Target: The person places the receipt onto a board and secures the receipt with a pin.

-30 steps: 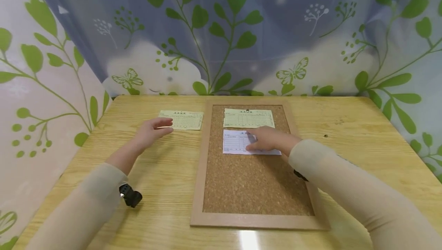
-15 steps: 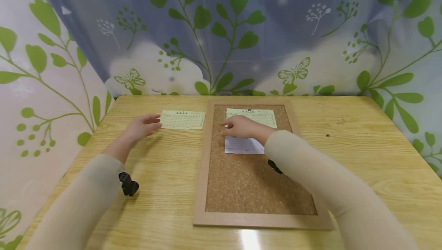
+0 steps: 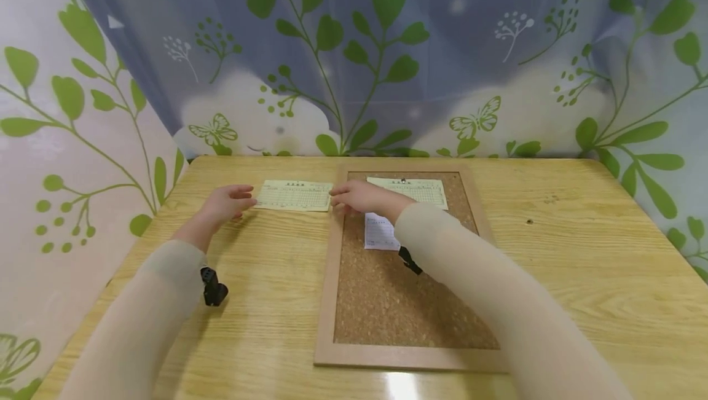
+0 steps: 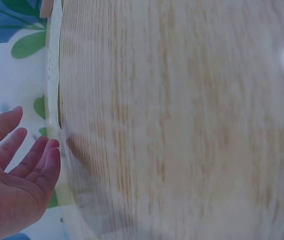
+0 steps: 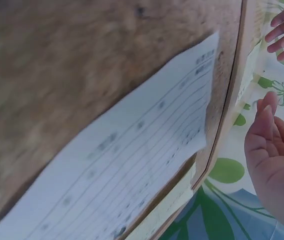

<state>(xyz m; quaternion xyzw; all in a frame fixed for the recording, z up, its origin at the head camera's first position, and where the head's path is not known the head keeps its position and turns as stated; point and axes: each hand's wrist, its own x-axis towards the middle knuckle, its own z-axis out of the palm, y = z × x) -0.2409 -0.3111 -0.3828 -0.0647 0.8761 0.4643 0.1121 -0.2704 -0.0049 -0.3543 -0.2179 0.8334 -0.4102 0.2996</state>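
On the table to the left of the corkboard [image 3: 409,301] lies a pale yellow printed form [image 3: 293,196]. My left hand [image 3: 224,203] hovers at its left edge, fingers relaxed and apart, nothing between them in the left wrist view. Over the board's left frame, my right hand [image 3: 362,196] has its fingertips right at the form's right edge; its fingers are loosely bent. A second yellow form [image 3: 428,192] sits at the top of the board with a metal pin [image 3: 403,181] at its upper edge. Below it lies a white printed form [image 5: 132,145], partly covered by my right arm in the head view.
The wooden table [image 3: 581,277] extends on both sides of the board. A leaf-patterned cloth [image 3: 470,43] hangs behind it, and another patterned wall [image 3: 83,160] borders its left side. A small dark spot [image 3: 529,221] marks the tabletop to the right.
My right hand has left the white form and moved left across the board to the loose yellow form. My left hand has drawn back slightly to the left from over that form.
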